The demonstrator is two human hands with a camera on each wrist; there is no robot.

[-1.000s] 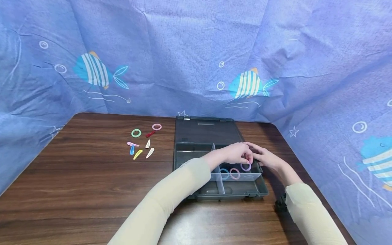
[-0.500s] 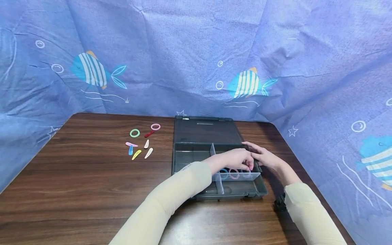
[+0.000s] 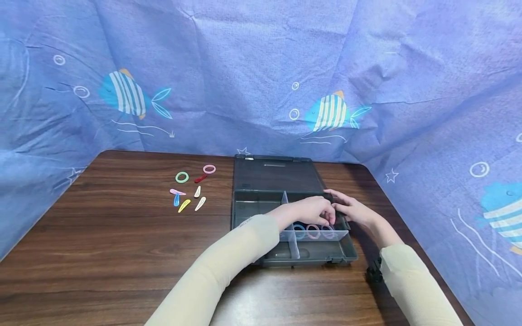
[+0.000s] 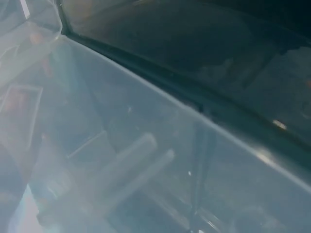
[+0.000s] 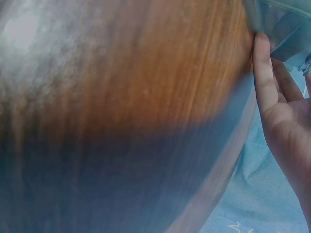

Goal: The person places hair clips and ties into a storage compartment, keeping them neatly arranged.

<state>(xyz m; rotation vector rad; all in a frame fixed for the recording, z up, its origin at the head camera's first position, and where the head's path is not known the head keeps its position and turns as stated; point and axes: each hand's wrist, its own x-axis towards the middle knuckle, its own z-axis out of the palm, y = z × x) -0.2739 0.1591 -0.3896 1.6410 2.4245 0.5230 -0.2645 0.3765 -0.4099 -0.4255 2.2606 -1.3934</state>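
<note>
Over the back right compartment of the dark, clear-lidded organizer box (image 3: pixel 261 199), my left hand (image 3: pixel 311 210) hangs with loosely bent fingers. Just below its fingertips a purple hair tie (image 3: pixel 327 238) leans on the clear divider, apart from the fingers as far as I can see. Beside it in that compartment stand a pink hair tie (image 3: pixel 312 237) and a blue hair tie (image 3: pixel 299 237). My right hand (image 3: pixel 354 210) rests against the box's right side. In the right wrist view, the fairly straight fingers (image 5: pixel 263 73) touch the box's edge. The left wrist view shows mostly clear divider.
Left of the box lie a green hair tie (image 3: pixel 181 177), another pink hair tie (image 3: pixel 209 169), a red hair clip (image 3: pixel 200 178), a yellow hair clip (image 3: pixel 184 205) and several other clips. The box's lid (image 3: pixel 277 174) lies back toward the fabric backdrop (image 3: pixel 261 90).
My left hand lowered the purple hair tie into the compartment beside the pink one and let it go. The right hand stays at the box's side.
</note>
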